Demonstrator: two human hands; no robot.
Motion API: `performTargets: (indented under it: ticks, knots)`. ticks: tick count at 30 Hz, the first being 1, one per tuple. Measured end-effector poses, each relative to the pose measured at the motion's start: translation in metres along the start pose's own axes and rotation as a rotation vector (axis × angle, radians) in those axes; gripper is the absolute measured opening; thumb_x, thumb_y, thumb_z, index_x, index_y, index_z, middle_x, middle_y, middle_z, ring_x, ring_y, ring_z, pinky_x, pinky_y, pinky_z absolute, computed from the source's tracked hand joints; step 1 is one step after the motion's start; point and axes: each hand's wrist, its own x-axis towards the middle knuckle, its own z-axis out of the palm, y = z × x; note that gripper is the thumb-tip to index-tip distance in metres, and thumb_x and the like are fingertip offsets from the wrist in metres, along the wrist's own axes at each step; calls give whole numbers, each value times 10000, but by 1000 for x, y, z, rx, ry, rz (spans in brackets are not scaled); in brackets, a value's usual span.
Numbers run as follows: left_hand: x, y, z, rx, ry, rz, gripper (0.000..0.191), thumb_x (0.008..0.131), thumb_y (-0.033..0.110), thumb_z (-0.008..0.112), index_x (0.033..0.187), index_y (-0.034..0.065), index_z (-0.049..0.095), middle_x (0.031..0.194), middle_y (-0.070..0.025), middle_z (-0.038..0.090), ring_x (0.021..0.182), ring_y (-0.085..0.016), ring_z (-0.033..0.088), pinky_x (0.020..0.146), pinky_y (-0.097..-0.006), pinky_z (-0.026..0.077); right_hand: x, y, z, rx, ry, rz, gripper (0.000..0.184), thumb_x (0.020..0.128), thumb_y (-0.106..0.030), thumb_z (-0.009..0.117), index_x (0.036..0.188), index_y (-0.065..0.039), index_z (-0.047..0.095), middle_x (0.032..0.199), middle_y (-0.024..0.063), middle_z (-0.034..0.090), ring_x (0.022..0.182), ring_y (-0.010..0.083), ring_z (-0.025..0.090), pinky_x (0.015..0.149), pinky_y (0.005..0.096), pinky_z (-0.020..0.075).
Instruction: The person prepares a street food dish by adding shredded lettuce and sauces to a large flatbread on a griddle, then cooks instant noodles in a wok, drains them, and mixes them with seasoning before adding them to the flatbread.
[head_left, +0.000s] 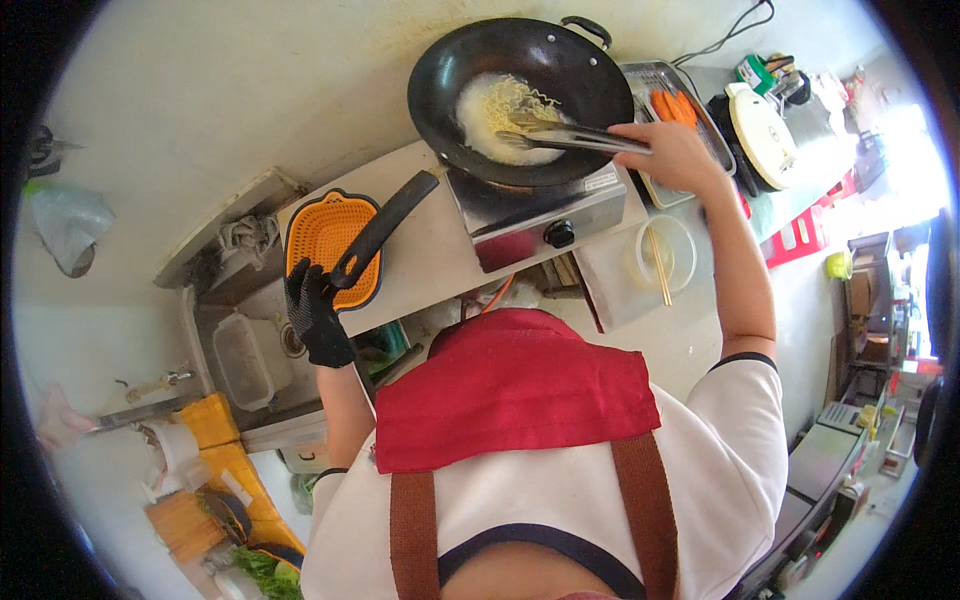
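Observation:
My right hand (671, 154) holds metal tongs (577, 137). Their tips reach into a black wok (442, 90), among curly yellow noodles (517, 101) in pale, cloudy liquid. The wok rests on a steel gas stove (540, 217), its long black handle (390, 225) slanting down to the left. Under the handle's free end stands an orange colander basket (319, 225) with a dark rim. My left hand (315, 315), in a black dotted glove, is at the colander's lower left rim, close to the handle's end. Whether its fingers grip either one is unclear.
A sink (277, 300) with a clear plastic container (244, 360) lies left. Right of the wok is a metal tray (712, 124) with orange pieces (673, 107). Chopsticks (660, 266) rest across a clear bowl (682, 240) below it. A white-lidded pot (761, 139) stands farther right.

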Motion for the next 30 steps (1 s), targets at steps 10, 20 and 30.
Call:
performTargets:
  ticks: [10,20,30]
  knots:
    - [-85,-140,104,218,-721,-867,287,937,289,489,1110,66,543,921,-78,608,758,-179,606,676,-312,523,-61,13,-2,-73,163,266,455,818,-411,634,1239,-255,561,803,197,643,751,356,628,702,400,487]
    - [-131,-174,226,416,-449,-762,353,814,447,653,878,102,692,669,-23,590,578,-113,506,503,-269,393,-75,35,-16,66,172,302,473,791,-434,634,1167,-149,613,874,190,661,852,359,626,779,427,478]
    - [-122,-191,225,1371,-649,352,238,847,328,495,863,142,645,794,-129,653,741,-334,629,643,-464,493,8,20,-26,-165,-11,-161,419,795,-403,632,1158,-195,617,918,160,660,871,335,623,766,430,490]
